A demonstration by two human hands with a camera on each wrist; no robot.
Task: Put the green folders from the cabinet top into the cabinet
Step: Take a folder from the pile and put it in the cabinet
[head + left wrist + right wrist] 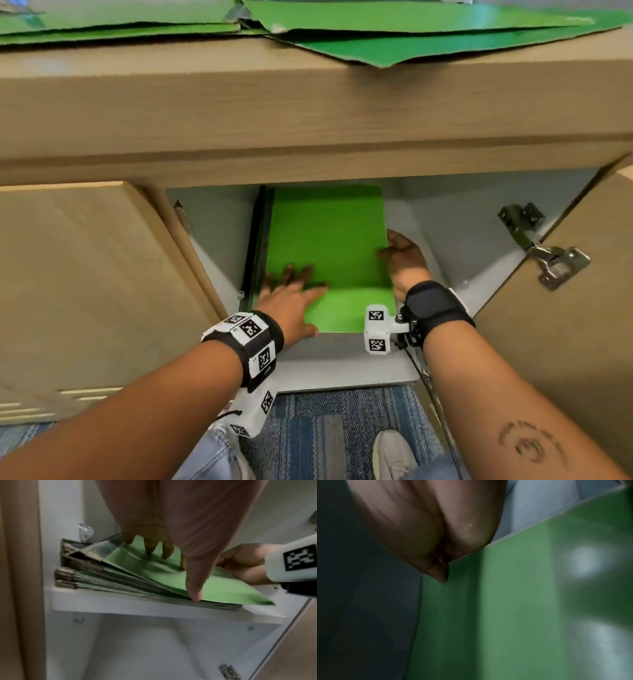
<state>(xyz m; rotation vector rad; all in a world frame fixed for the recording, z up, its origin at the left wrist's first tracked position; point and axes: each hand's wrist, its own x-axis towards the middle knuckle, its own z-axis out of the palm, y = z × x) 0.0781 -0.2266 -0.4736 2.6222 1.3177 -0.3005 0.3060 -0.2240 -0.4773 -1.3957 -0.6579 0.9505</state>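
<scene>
One green folder (329,246) lies on top of a stack of folders (106,580) on the white shelf (120,608) inside the open cabinet. My left hand (294,284) rests flat on the folder's near left part, with straight fingers (168,551) pressing the cover. At the folder's right edge my right hand (400,257) grips it, thumb on top and fingers underneath (440,568). More green folders (428,37) lie spread over the wooden cabinet top (308,113), some (120,24) at the left. The right one overhangs the front edge.
The cabinet's right door (565,342) stands open with a metal hinge (544,246) showing. Its left door (85,291) is beside my left arm. A lower compartment (145,649) sits under the shelf. Blue carpet (325,428) and my shoes are below.
</scene>
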